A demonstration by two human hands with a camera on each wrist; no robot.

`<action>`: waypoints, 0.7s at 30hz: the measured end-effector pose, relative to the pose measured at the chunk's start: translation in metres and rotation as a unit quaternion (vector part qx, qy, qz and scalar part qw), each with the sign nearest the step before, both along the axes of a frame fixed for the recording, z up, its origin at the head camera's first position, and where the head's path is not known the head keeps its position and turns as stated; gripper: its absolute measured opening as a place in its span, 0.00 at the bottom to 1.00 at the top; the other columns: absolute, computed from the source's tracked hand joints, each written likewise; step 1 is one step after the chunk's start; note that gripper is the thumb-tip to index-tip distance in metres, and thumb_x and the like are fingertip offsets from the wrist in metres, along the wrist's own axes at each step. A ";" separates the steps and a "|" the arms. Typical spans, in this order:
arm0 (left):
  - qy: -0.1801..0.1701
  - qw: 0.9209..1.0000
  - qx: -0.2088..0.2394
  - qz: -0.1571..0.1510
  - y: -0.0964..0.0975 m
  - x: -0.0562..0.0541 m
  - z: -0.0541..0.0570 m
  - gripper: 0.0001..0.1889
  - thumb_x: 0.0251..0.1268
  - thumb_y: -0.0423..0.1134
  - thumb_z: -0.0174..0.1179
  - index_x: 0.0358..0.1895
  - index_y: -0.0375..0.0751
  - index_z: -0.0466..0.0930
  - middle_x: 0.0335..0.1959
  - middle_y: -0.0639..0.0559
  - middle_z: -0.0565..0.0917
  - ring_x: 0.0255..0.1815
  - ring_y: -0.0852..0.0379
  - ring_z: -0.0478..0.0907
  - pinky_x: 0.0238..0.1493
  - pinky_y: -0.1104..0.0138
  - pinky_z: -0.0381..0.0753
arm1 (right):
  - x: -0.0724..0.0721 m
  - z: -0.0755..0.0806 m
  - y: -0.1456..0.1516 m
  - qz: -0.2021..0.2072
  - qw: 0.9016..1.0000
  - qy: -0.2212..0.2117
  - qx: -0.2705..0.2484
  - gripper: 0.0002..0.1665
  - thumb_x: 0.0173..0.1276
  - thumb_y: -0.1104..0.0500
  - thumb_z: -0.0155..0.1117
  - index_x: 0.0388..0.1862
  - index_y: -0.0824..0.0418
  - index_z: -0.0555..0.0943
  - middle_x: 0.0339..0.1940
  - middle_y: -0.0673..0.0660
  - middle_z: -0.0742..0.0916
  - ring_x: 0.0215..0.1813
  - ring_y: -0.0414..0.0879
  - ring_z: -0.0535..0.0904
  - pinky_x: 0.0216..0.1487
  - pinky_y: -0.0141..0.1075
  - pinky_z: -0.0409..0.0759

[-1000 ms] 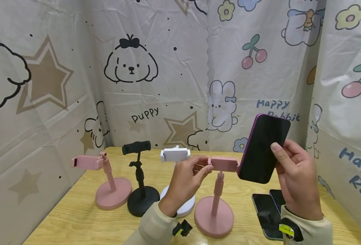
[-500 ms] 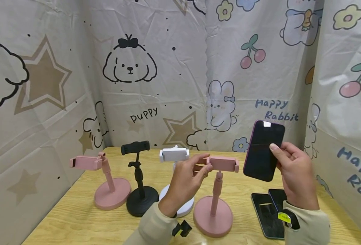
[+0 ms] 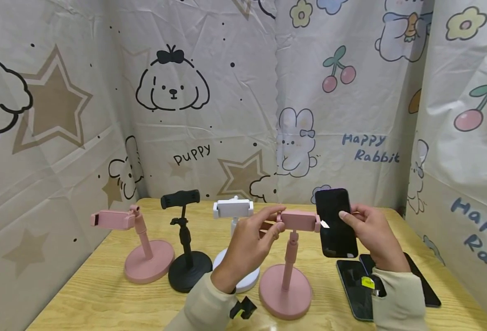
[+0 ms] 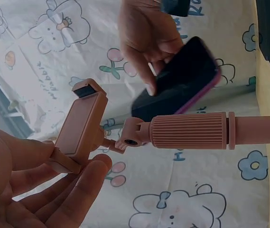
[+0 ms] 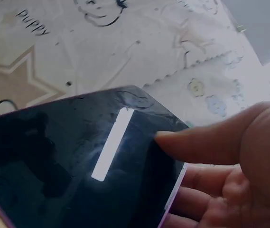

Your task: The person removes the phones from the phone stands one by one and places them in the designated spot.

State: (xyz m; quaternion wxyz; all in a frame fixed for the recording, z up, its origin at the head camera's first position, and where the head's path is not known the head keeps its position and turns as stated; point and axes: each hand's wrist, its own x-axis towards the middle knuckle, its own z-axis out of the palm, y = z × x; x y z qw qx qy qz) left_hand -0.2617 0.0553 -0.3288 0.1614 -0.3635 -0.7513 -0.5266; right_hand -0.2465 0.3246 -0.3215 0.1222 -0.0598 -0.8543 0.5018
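Observation:
My left hand (image 3: 251, 246) holds the left end of the clamp on a pink phone stand (image 3: 298, 221), thumb on one side and fingers on the other. In the left wrist view the clamp (image 4: 80, 124) is tilted, its far lip turned up with a dark pad inside. A smartphone (image 3: 333, 234) with a black screen and a purple edge stands nearly upright in my right hand (image 3: 377, 236), just right of the clamp. The right wrist view shows the thumb (image 5: 201, 142) pressed on the screen, with the other fingers behind the phone.
Left of the hands stand another pink stand (image 3: 149, 262), a black stand (image 3: 189, 271) and a white stand (image 3: 233, 208), partly hidden by my left hand. Dark phones (image 3: 354, 287) lie flat on the wooden table (image 3: 103, 294) below my right hand. Printed curtains (image 3: 227, 115) enclose the table.
My right hand has brought the phone down and to the left, and its tilt has changed. More of the phones on the table shows at the right. My left hand keeps its hold on the clamp.

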 end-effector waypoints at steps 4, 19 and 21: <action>0.003 1.000 -0.009 0.002 -0.001 0.000 0.001 0.17 0.69 0.35 0.58 0.60 0.43 0.77 0.42 0.49 0.86 0.34 0.62 0.83 0.37 0.74 0.82 | -0.008 -0.009 0.002 0.027 0.998 -0.033 0.046 0.16 0.75 0.56 0.55 0.48 0.70 0.74 0.43 0.63 0.84 0.43 0.54 0.77 0.50 0.51 0.74; 0.006 1.000 -0.020 0.003 -0.003 -0.001 0.002 0.17 0.69 0.34 0.58 0.60 0.43 0.77 0.42 0.49 0.86 0.35 0.61 0.84 0.37 0.74 0.81 | -0.031 -0.044 0.012 0.102 0.989 -0.096 0.043 0.38 0.71 0.69 0.53 0.76 0.59 0.51 0.47 0.74 0.82 0.40 0.56 0.84 0.43 0.54 0.82; 0.006 1.000 -0.021 0.004 -0.003 -0.001 0.002 0.17 0.69 0.34 0.58 0.60 0.43 0.77 0.42 0.50 0.86 0.35 0.61 0.84 0.37 0.74 0.81 | -0.034 -0.048 0.012 0.107 0.988 -0.100 0.050 0.40 0.70 0.71 0.52 0.77 0.57 0.50 0.52 0.75 0.79 0.42 0.59 0.83 0.43 0.56 0.81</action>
